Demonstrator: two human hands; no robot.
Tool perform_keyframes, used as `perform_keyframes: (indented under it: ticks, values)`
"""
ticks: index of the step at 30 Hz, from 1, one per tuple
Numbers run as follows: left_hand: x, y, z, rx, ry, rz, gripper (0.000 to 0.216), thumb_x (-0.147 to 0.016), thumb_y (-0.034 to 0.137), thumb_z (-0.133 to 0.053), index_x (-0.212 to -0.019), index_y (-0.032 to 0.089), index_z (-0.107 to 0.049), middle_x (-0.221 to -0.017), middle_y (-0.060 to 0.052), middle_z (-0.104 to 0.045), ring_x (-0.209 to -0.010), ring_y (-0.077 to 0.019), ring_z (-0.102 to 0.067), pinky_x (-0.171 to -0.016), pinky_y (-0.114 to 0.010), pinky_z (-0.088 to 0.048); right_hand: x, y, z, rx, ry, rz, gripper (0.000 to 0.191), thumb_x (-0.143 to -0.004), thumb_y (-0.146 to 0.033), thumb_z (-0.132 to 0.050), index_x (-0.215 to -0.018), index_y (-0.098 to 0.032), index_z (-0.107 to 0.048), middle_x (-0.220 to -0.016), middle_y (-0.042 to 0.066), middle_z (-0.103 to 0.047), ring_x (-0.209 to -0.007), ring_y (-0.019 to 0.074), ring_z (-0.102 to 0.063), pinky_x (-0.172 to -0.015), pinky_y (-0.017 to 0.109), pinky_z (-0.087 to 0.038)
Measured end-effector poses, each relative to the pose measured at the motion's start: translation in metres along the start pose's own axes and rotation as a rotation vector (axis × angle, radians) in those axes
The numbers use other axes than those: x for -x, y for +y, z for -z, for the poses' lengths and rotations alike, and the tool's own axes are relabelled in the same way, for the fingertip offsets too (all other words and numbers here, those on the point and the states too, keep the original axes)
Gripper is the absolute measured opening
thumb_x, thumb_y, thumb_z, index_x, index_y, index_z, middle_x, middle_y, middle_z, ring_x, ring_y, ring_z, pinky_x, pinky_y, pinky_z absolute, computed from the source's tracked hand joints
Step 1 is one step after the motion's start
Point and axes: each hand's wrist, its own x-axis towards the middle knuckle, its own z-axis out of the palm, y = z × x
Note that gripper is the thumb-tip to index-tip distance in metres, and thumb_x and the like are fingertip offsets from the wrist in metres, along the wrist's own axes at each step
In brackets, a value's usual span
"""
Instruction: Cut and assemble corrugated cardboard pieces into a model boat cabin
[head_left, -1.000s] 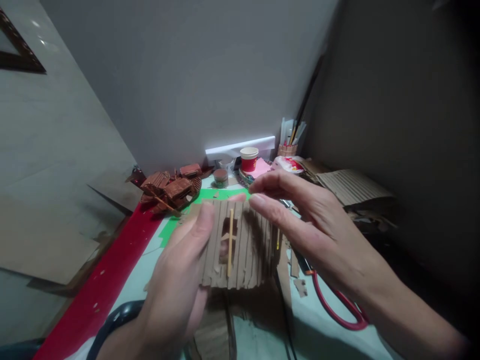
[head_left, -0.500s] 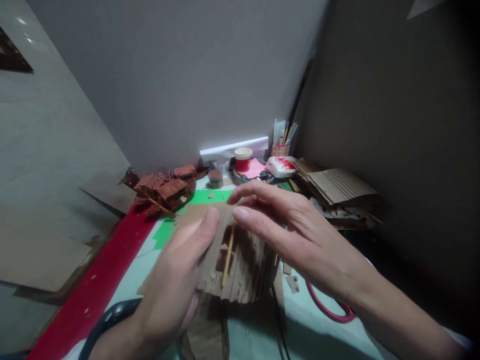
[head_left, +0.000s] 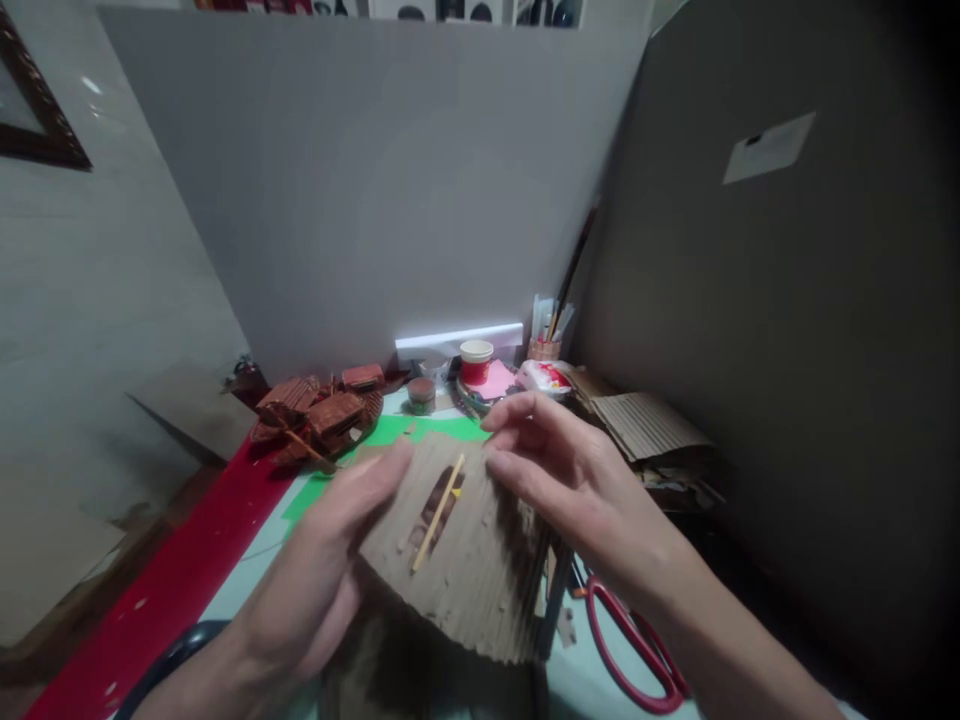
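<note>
A corrugated cardboard model piece [head_left: 480,560] with a ridged top and a ragged lower edge is in front of me. My left hand [head_left: 337,545] grips its left side, thumb on top. A thin wooden stick [head_left: 437,515] lies diagonally across the dark slot cut in the cardboard. Over the piece's upper right edge is my right hand [head_left: 559,455], its fingers curved and its thumb and index tips apart; I see nothing between them. Some of its fingers are hidden behind. Red-handled scissors [head_left: 637,650] lie on the table below my right forearm.
Reddish-brown cardboard models [head_left: 322,410] stand at the left on a green sheet [head_left: 300,500]. At the back are a red paper cup [head_left: 475,363], a small jar [head_left: 421,396] and a holder with brushes [head_left: 545,345]. Cardboard sheets [head_left: 652,430] are stacked at the right. Grey panels [head_left: 375,180] rise behind.
The view has tilted upward. The cardboard has turned in my left hand, and the stick lies more slanted. My right thumb has moved away from the stick's top end.
</note>
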Motion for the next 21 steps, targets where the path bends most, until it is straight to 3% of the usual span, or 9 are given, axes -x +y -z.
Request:
perform_keyframes:
  ticks: [6,15,21]
  values:
    - [0.011,0.007,-0.004,-0.171,0.065,-0.026,0.049,-0.075,0.032,-0.081,-0.121,0.028,-0.062,-0.108,-0.005,-0.077,-0.094,-0.0263,-0.073,-0.074,-0.03,-0.054,0.005,-0.008,-0.004,0.049,0.19,0.147,0.008,-0.092,-0.024,-0.061,-0.098,-0.022,-0.055,-0.083,-0.003,-0.057,-0.076,0.0123,-0.056,-0.066,0.022,-0.044]
    - [0.013,0.01,0.002,-0.25,0.114,-0.224,0.047,-0.071,0.028,-0.084,-0.112,0.027,-0.062,-0.11,-0.006,-0.078,-0.096,-0.0282,-0.074,-0.077,-0.03,-0.057,0.015,-0.014,-0.011,0.14,0.144,0.294,0.022,-0.098,-0.017,-0.054,-0.117,-0.027,-0.059,-0.092,-0.003,-0.066,-0.082,0.0102,-0.062,-0.072,0.02,-0.047]
    - [0.017,0.011,0.002,-0.206,0.083,-0.236,0.05,-0.069,0.021,-0.084,-0.115,0.032,-0.065,-0.11,-0.002,-0.078,-0.103,-0.0269,-0.072,-0.076,-0.026,-0.058,0.017,-0.015,-0.013,0.284,0.157,0.449,0.024,-0.094,-0.008,-0.053,-0.104,-0.022,-0.07,-0.096,-0.001,-0.072,-0.083,0.0119,-0.066,-0.081,0.024,-0.053]
